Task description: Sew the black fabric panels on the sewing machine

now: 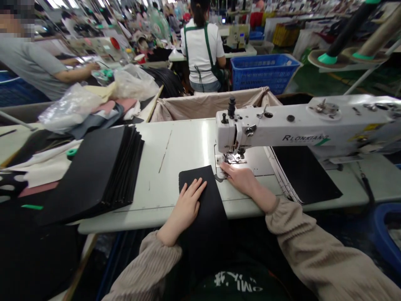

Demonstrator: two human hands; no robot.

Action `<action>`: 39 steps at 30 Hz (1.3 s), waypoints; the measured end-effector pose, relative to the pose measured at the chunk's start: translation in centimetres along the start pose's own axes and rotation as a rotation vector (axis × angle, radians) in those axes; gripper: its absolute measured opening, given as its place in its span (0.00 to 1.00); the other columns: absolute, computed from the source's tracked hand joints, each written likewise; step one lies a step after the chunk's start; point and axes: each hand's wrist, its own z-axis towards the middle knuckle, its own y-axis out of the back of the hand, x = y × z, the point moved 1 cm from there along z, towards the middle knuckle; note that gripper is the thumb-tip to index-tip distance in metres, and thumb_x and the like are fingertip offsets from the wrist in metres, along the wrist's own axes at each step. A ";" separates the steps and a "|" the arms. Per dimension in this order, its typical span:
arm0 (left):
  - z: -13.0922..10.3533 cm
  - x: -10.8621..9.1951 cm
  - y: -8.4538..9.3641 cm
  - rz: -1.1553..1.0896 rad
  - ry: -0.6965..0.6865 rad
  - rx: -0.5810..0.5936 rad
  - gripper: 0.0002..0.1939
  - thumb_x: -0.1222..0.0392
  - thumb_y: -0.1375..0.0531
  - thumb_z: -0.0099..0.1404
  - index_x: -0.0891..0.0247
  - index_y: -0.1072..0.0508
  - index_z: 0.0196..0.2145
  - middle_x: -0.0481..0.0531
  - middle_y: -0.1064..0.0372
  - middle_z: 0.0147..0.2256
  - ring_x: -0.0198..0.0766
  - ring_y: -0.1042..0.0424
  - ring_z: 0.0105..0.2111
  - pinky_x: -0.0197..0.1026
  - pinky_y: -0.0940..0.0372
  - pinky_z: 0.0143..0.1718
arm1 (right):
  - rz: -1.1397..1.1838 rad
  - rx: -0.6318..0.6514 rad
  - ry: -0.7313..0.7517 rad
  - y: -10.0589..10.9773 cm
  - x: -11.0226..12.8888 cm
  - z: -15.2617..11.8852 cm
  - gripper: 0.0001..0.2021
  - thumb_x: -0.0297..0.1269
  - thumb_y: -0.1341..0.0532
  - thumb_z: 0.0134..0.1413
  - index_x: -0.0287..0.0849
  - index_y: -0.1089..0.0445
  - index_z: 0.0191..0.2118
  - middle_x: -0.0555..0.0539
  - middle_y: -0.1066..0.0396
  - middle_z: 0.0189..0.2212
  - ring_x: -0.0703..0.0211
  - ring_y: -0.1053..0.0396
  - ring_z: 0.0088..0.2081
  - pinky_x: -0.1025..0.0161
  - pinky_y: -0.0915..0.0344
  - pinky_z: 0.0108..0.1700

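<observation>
My left hand [189, 205] lies flat with its fingers stretched out on a black fabric panel [206, 221], which hangs over the table's front edge toward my lap. My right hand [239, 179] reaches to the needle area of a white sewing machine [275, 129]. Its index finger points at the lit needle plate [233, 159], by the presser foot; the other fingers are bent and partly hidden, and I cannot make out anything in them. A stack of black panels [90, 163] stands on the left, and more black panels with pale edges [305, 173] lie under the machine arm.
Plastic bags and cloth scraps [103, 104] are heaped at the back left. Behind the table [163, 188] hangs a beige cloth bin [206, 104], with a blue basket [263, 71] beyond it. Thread cones [332, 52] stand at the upper right. Two co-workers sit nearby.
</observation>
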 end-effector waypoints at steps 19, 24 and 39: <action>8.8 -1.7 -1.8 -0.033 -0.172 0.086 0.33 0.44 0.43 0.68 0.58 0.43 0.65 0.54 0.51 0.68 0.48 0.56 0.69 0.55 0.61 0.69 | -0.127 0.015 -0.040 -0.4 -1.6 -1.9 0.25 0.38 0.49 0.66 0.53 0.44 0.66 0.50 0.37 0.63 0.54 0.27 0.45 0.61 0.33 0.35; 8.9 -1.7 -1.7 -0.001 -0.169 0.094 0.33 0.43 0.44 0.68 0.57 0.44 0.66 0.52 0.52 0.68 0.46 0.56 0.69 0.56 0.62 0.69 | -0.154 0.045 -0.046 -0.5 -1.6 -1.8 0.25 0.40 0.50 0.66 0.54 0.45 0.67 0.50 0.38 0.63 0.55 0.27 0.44 0.61 0.33 0.35; 9.1 -1.5 -1.6 -0.033 -0.188 0.070 0.32 0.44 0.42 0.67 0.57 0.41 0.64 0.53 0.49 0.67 0.47 0.54 0.69 0.56 0.61 0.69 | -0.195 0.054 -0.032 -0.5 -1.6 -1.7 0.27 0.39 0.49 0.65 0.53 0.46 0.68 0.47 0.38 0.63 0.55 0.27 0.44 0.62 0.32 0.37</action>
